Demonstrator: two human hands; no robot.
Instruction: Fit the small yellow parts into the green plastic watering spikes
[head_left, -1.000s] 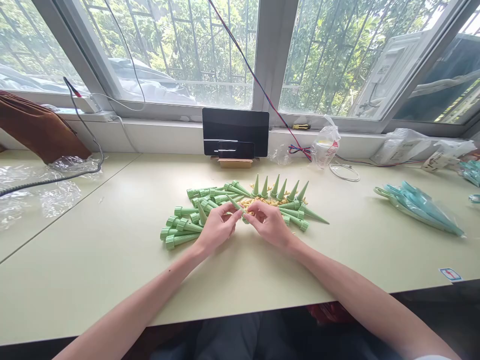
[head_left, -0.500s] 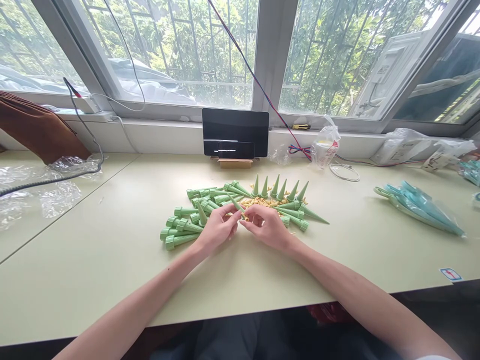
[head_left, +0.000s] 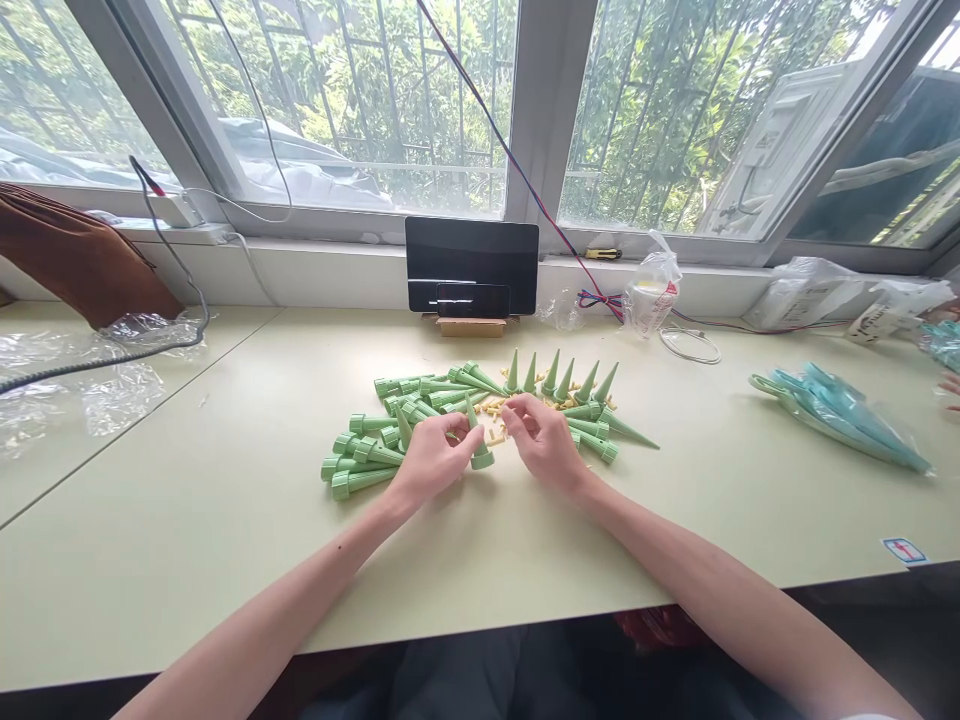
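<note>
My left hand [head_left: 431, 458] is closed round a green plastic cone spike [head_left: 477, 440], holding it upright with its wide end near the table. My right hand [head_left: 544, 440] hovers just to its right, fingers curled and slightly apart, over small yellow pieces [head_left: 495, 432] scattered on the table; whether it pinches one I cannot tell. A pile of green cones [head_left: 382, 430] lies to the left of my hands. A row of several cones [head_left: 559, 375] stands upright behind them.
A dark tablet [head_left: 472, 265] on a stand leans at the window sill. Crumpled clear plastic [head_left: 67, 385] lies far left, beside a brown bag [head_left: 75, 255]. Bagged teal items [head_left: 840, 415] lie right; another person's fingers [head_left: 951, 383] show at the right edge. A plastic bag [head_left: 651, 290] and cables sit behind.
The cone, earlier held tilted between both hands, now stands upright in my left hand alone. My right hand has let go and drawn slightly right.
</note>
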